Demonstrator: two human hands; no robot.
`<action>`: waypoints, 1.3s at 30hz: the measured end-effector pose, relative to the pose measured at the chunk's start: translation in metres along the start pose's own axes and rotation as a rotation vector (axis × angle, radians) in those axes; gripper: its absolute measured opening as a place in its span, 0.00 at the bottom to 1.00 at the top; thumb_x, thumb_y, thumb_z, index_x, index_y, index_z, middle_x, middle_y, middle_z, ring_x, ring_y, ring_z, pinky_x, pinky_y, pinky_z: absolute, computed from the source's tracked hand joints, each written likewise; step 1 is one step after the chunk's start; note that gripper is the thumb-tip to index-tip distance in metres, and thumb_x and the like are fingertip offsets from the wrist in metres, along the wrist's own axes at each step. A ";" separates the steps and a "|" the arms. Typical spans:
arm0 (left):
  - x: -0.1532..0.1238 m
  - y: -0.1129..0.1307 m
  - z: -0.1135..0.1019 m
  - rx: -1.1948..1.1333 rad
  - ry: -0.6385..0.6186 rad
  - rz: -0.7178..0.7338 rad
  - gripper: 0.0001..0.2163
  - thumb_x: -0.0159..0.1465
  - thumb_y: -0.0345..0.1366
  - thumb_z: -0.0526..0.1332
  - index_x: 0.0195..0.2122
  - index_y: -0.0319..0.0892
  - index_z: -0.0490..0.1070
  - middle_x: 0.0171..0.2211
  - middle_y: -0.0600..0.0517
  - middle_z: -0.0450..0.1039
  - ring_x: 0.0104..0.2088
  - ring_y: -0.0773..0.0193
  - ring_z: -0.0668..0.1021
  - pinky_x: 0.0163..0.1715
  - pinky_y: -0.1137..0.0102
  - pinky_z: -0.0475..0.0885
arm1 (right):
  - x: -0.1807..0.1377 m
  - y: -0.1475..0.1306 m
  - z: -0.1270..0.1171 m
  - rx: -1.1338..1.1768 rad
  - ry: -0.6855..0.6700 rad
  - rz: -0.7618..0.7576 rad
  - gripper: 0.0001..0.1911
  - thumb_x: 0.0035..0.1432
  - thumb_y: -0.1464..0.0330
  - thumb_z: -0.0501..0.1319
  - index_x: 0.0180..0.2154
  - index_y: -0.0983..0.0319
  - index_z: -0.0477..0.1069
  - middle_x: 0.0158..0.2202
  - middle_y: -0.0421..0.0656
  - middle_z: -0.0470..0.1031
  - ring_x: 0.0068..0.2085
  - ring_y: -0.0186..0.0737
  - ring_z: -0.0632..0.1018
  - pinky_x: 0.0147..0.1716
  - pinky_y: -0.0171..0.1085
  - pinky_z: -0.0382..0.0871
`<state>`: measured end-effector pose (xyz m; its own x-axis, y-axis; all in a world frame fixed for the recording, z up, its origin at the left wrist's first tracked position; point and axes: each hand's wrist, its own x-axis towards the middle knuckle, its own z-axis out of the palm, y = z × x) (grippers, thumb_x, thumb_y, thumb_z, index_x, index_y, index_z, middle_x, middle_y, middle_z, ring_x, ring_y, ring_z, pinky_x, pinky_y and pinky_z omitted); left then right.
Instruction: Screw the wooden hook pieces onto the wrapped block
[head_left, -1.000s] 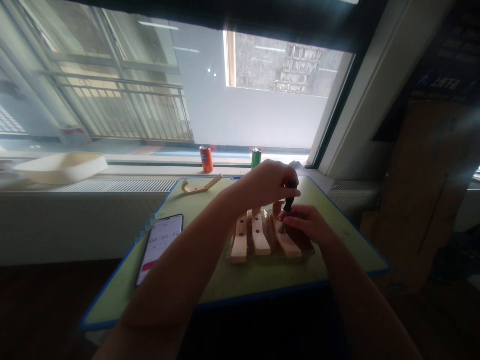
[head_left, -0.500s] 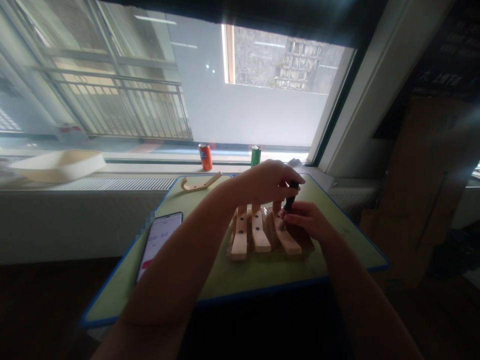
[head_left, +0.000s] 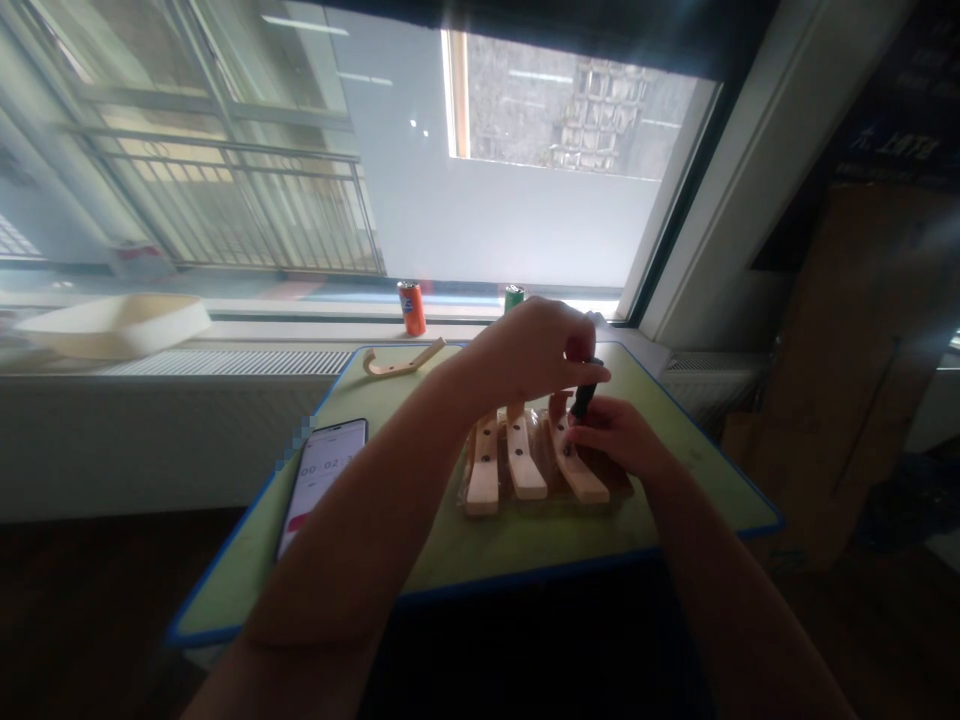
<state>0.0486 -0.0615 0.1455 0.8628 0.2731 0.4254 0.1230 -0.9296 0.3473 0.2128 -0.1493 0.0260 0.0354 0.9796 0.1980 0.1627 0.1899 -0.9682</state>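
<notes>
My left hand (head_left: pixel 551 345) is closed around the top of a black-handled screwdriver (head_left: pixel 584 400), which leans over the rightmost wooden hook (head_left: pixel 585 484). Lower down, the fingers of my right hand (head_left: pixel 619 437) pinch the screwdriver near its shaft; whether they also steady a screw is too dark to tell. The tip points at the lower dark hole of that hook. Two more wooden hooks, a middle one (head_left: pixel 527 472) and a left one (head_left: pixel 482 488), lie beside it, each with two dark holes or screws. Clear plastic wrapping (head_left: pixel 541 428) is around the hooks.
A phone (head_left: pixel 319 470) showing a timer lies on the table (head_left: pixel 480 570), left of my left forearm. Another wooden hook (head_left: pixel 403 368) rests at the back left. An orange can (head_left: pixel 412 308), a green can (head_left: pixel 514 297) and a pale basin (head_left: pixel 120 328) stand on the windowsill.
My left hand has shifted its grip on the screwdriver handle, with the wrist slightly turned. My right hand stays in place. The whole view has moved slightly.
</notes>
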 end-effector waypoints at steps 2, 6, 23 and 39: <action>-0.002 0.001 -0.003 -0.040 -0.047 0.023 0.08 0.56 0.40 0.60 0.32 0.41 0.73 0.26 0.54 0.72 0.27 0.69 0.73 0.33 0.70 0.67 | -0.001 -0.001 -0.001 0.043 -0.037 -0.023 0.11 0.45 0.65 0.68 0.32 0.61 0.73 0.30 0.39 0.74 0.31 0.36 0.75 0.32 0.35 0.69; -0.005 0.003 -0.007 -0.046 -0.093 0.034 0.09 0.57 0.38 0.58 0.36 0.42 0.74 0.30 0.53 0.74 0.29 0.68 0.74 0.33 0.71 0.67 | -0.002 -0.002 -0.002 0.028 -0.050 -0.058 0.10 0.48 0.64 0.65 0.33 0.62 0.76 0.34 0.42 0.76 0.35 0.38 0.76 0.36 0.37 0.69; -0.008 0.005 -0.004 -0.035 -0.044 0.028 0.10 0.58 0.37 0.58 0.38 0.43 0.74 0.28 0.53 0.74 0.27 0.69 0.74 0.31 0.72 0.67 | -0.001 0.000 -0.001 0.033 -0.036 -0.040 0.11 0.46 0.64 0.66 0.33 0.62 0.75 0.33 0.42 0.76 0.33 0.37 0.76 0.34 0.36 0.69; -0.012 0.014 -0.006 0.050 -0.075 -0.001 0.10 0.59 0.37 0.55 0.37 0.41 0.74 0.29 0.53 0.73 0.27 0.70 0.73 0.32 0.71 0.66 | -0.001 0.002 0.000 0.091 -0.009 -0.018 0.09 0.46 0.67 0.67 0.32 0.62 0.75 0.32 0.41 0.76 0.33 0.35 0.76 0.33 0.34 0.70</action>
<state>0.0374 -0.0764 0.1500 0.8967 0.2569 0.3605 0.1472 -0.9410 0.3046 0.2132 -0.1503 0.0243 0.0242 0.9765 0.2141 0.0725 0.2119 -0.9746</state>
